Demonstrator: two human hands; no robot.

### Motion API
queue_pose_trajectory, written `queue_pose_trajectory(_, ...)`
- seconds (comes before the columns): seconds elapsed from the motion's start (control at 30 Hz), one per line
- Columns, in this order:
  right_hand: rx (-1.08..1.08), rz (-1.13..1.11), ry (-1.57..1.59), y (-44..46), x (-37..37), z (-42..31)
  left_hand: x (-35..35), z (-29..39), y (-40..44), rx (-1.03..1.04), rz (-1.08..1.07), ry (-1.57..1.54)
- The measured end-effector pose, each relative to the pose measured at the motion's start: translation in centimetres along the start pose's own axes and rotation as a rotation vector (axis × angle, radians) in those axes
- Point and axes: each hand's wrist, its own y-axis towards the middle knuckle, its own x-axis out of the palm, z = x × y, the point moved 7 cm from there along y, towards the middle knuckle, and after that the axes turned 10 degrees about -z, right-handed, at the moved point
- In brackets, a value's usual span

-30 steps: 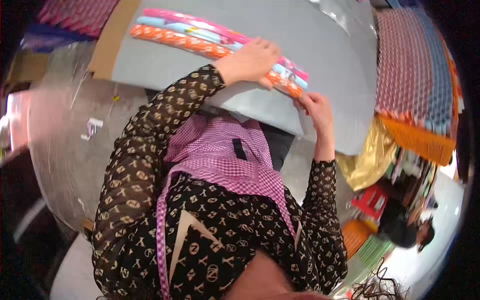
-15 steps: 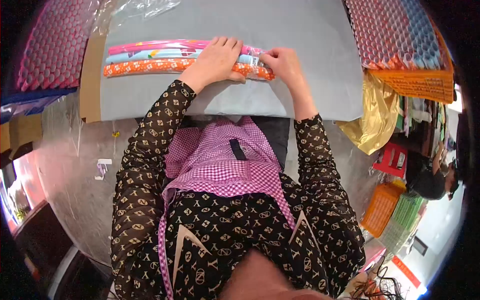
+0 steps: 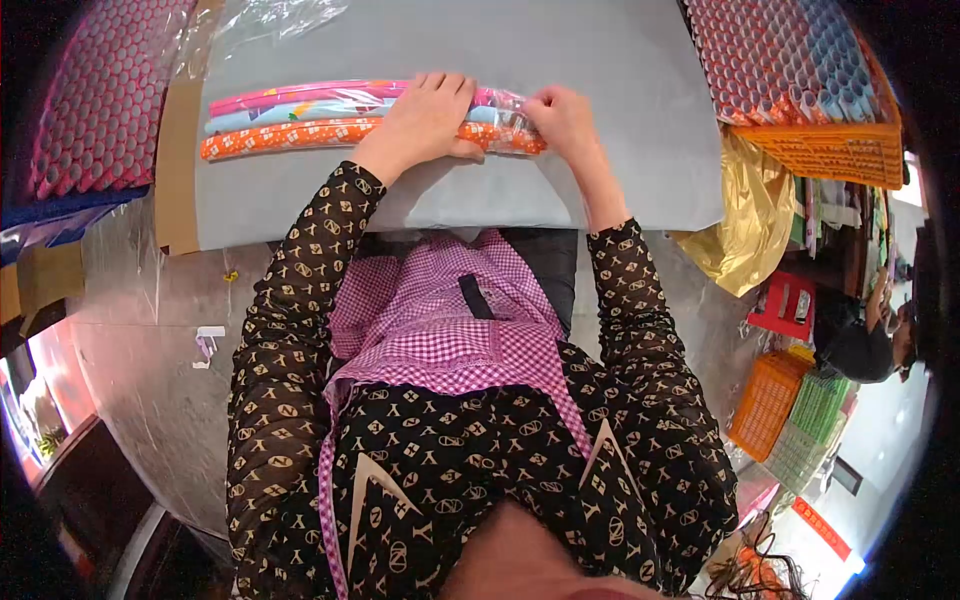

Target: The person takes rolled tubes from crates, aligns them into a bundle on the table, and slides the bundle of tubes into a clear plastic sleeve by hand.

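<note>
Three slim printed rolls lie side by side on the grey tabletop: a pink roll (image 3: 300, 95) at the back, a light blue roll (image 3: 270, 117) in the middle and an orange roll (image 3: 270, 138) in front. Shiny clear plastic wraps them as one pack. My left hand (image 3: 430, 120) rests flat across the pack right of its middle, fingers stretched over the far side and thumb at the near edge. At the pack's right end, my right hand (image 3: 562, 118) pinches the clear plastic bag (image 3: 512, 108); its fingertips are partly hidden.
Tubes in pink rows (image 3: 100, 95) stand at the left. An orange crate (image 3: 820, 150) of patterned tubes is at the right, with gold sheeting (image 3: 740, 220) below. Loose clear plastic (image 3: 275, 25) lies at the back. Another person (image 3: 860, 340) is at the far right.
My right hand has shifted slightly up at the pack's right end, still pinching the plastic. My left hand stays on the rolls. The whole view has shifted a little.
</note>
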Motion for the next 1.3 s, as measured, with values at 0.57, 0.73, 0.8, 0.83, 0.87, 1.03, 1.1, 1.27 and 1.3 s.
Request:
queue_pose_trajectory(0.57, 0.135, -0.149, 0.418, -1.4, -1.0, 3.6, 0.2, -0.1, -0.2, -0.033, -0.103, 0.032)
queue_pose_trajectory(0.73, 0.199, -0.229, 0.522, -1.8, -1.4, 4.0, -0.2, 0.1, -0.4, 0.014, -0.038, 0.032)
queue_pose_trajectory(0.8, 0.191, -0.212, 0.478, -1.3, -1.7, 4.6, -0.4, 0.1, -0.3, 0.013, -0.025, 0.044)
queue_pose_trajectory(0.83, 0.183, -0.198, 0.437, -1.2, -1.8, 4.8, -0.6, 0.2, -0.4, 0.01, -0.014, 0.057)
queue_pose_trajectory(0.87, 0.183, -0.197, 0.437, -1.1, -2.0, 5.1, -0.5, 0.1, -0.5, 0.01, -0.014, 0.057)
queue_pose_trajectory(1.03, 0.192, -0.232, 0.354, -0.7, -2.7, 6.4, -0.4, 0.1, -0.4, 0.034, 0.018, 0.075)
queue_pose_trajectory(1.1, 0.211, -0.211, 0.375, -0.9, -3.1, 7.1, -0.5, 0.1, -0.4, 0.027, 0.011, 0.07)
queue_pose_trajectory(1.27, 0.235, -0.203, 0.353, -1.6, -3.6, 7.6, -0.7, 0.3, -0.5, 0.032, 0.017, 0.084)
queue_pose_trajectory(1.3, 0.217, -0.22, 0.507, -1.9, -3.3, 7.4, -0.7, 0.2, -0.4, 0.018, 0.013, 0.081)
